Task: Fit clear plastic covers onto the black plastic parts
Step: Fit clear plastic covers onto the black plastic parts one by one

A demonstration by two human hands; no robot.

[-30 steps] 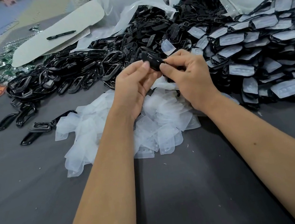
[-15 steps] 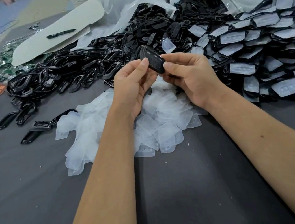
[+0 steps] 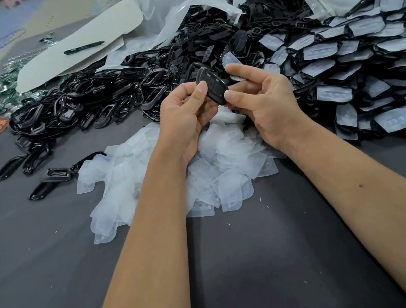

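Pinched black part between left hand thumb and right hand fingertips, raised over clear covers; button face up, probably for aligning cover.

Black part tilted above clear covers

bare parts left | covers on table, front | covered parts right
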